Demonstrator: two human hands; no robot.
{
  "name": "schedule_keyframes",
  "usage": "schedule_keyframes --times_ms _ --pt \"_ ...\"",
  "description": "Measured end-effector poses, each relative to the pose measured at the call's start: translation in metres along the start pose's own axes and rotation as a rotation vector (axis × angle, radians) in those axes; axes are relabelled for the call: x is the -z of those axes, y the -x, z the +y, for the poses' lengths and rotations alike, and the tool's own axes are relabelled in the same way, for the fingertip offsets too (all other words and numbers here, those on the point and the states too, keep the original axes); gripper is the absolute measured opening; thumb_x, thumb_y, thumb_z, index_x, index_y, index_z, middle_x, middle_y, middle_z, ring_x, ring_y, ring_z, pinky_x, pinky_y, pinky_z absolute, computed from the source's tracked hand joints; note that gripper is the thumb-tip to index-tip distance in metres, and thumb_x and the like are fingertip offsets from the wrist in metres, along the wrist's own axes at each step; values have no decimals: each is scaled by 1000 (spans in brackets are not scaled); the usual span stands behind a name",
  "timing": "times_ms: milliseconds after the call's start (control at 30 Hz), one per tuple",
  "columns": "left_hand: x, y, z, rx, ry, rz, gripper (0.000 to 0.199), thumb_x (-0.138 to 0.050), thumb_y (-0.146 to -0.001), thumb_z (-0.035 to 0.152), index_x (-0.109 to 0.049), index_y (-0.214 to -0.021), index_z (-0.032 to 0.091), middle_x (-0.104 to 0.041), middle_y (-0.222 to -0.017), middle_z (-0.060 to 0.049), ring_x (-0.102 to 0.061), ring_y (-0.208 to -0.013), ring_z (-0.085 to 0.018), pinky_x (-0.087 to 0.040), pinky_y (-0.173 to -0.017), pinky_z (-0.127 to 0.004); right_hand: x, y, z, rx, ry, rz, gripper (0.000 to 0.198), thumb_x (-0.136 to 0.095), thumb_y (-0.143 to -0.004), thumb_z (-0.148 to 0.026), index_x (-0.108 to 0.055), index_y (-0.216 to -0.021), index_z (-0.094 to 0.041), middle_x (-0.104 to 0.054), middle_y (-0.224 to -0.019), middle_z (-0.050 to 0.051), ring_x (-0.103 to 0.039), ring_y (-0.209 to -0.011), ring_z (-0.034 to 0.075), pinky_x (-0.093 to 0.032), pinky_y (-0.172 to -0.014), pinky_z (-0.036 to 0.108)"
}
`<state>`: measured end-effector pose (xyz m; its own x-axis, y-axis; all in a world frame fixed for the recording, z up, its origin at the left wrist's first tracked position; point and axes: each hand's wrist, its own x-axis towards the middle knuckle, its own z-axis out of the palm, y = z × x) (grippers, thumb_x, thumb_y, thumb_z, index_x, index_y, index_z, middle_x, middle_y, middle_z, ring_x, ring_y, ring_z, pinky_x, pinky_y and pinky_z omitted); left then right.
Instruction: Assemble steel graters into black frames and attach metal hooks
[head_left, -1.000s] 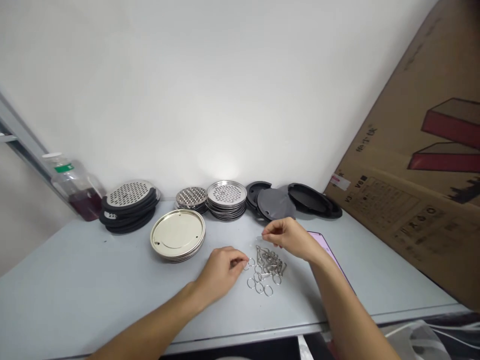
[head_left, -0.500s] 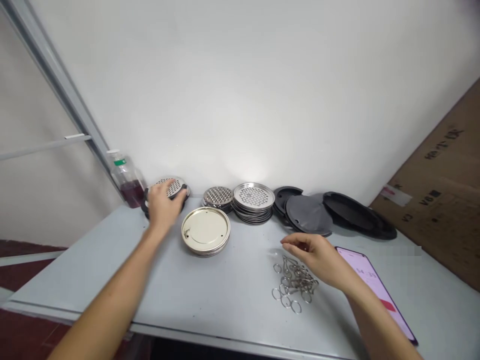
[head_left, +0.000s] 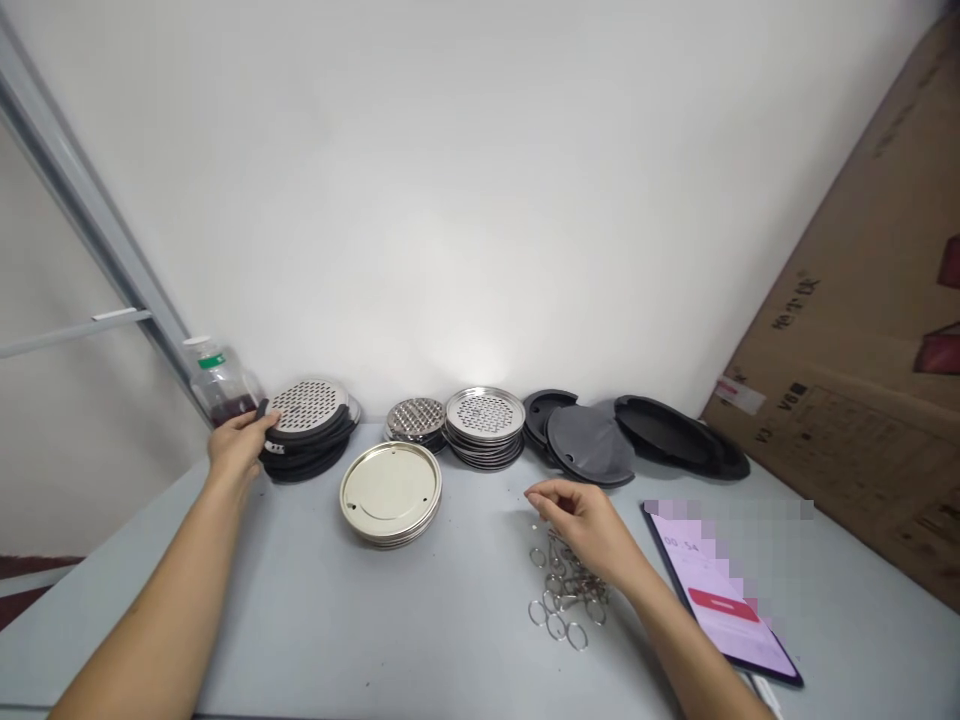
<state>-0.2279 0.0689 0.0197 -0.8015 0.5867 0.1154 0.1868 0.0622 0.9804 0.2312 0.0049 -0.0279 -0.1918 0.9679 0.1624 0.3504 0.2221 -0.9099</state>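
A clear bottle (head_left: 223, 383) of dark liquid stood against the wall; just in front, the left hand (head_left: 236, 445) had its fingertips on the left rim of the black-rimmed perforated discs (head_left: 307, 408), stacked on the table (head_left: 450, 640). Whether its grip was closed could not be told. Next came pale lids (head_left: 390, 490), then a small grater disc (head_left: 416, 418) and perforated metal discs (head_left: 485, 415). Metal rings (head_left: 566, 590) lay heaped below the right hand (head_left: 585, 520), whose thumb and fingertips were together; anything between them was too small to make out. Rightward followed dark grey discs (head_left: 589, 440), a black oval tray (head_left: 675, 435), a lit phone (head_left: 720, 570) and a cardboard box (head_left: 847, 400)
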Motion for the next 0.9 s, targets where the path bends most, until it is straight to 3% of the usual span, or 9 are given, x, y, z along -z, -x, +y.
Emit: schedule_keyframes --times_ms 200,267,367,500,600,667,733,800,900 --pt "12 2 22 -77 221 75 52 -58 -89 21 -40 -138 15 -61 -123 -10 -63 -103 -23 -56 -71 -30 3 1 0 -33 -116 90 32 -62 -83 -46 -72 -85 -15 -56 -65 1 -45 -55 12 -33 -49 25" --pt "22 21 35 -113 275 51 53 -62 -87 20 -45 -136 21 -62 -123 -5 -63 -105 -20 -57 -75 -28 3 2 -8 -45 -160 130 33 -63 -83 -47 -71 -90 -16 -54 -64 0 -45 -54 11 -35 -49 25" --pt "29 80 52 -144 420 -119 47 -76 -75 19 -63 -120 22 -69 -110 1 -66 -93 -14 -56 -81 -24 -6 7 -31 1 -262 134 35 -66 -83 -47 -68 -103 -18 -54 -67 -2 -49 -58 12 -44 -56 26" --pt "17 180 59 -30 360 -320 57 -90 -57 29 -70 -109 17 -74 -93 -4 -69 -83 -18 -56 -77 -25 -25 15 -62 89 -429 6 59 -76 -75 -42 -54 -127 -26 -61 -103 5 -60 -92 20 -53 -73 32" --pt "5 234 53 179 390 -613 56 -87 -62 39 -70 -109 15 -74 -97 -9 -69 -91 -25 -56 -81 -31 -27 21 -65 33 -361 -12 47 -82 -68 -40 -64 -108 -22 -62 -96 4 -60 -89 20 -53 -75 33" --pt "0 255 45 360 452 -748 56 -81 -69 46 -68 -115 15 -73 -105 -12 -68 -100 -29 -55 -87 -37 -20 21 -57 -7 -341 -53 33 -81 -70 -40 -68 -92 -19 -64 -92 4 -62 -84 19 -52 -76 32" --pt "-2 268 34 466 476 -796 57 -77 -73 48 -65 -120 17 -71 -115 -14 -64 -110 -31 -52 -94 -41 -10 20 -45 -36 -406 -163 27 -79 -74 -38 -69 -88 -17 -67 -90 4 -63 -80 17 -50 -75 30" --pt "-1 277 20 490 442 -776 59 -76 -75 49 -63 -124 20 -67 -125 -13 -58 -121 -31 -48 -101 -41 -2 16 -33 -75 -508 -234 25 -79 -75 -36 -70 -89 -16 -70 -85 4 -64 -77 16 -50 -73 28" --pt "3 285 -3 524 347 -750 65 -73 -75 54 -57 -131 24 -59 -136 -11 -52 -129 -31 -48 -101 -43 8 8 -21 -167 -643 -181 25 -78 -76 -34 -72 -88 -14 -71 -80 5 -65 -74 16 -50 -70 26"
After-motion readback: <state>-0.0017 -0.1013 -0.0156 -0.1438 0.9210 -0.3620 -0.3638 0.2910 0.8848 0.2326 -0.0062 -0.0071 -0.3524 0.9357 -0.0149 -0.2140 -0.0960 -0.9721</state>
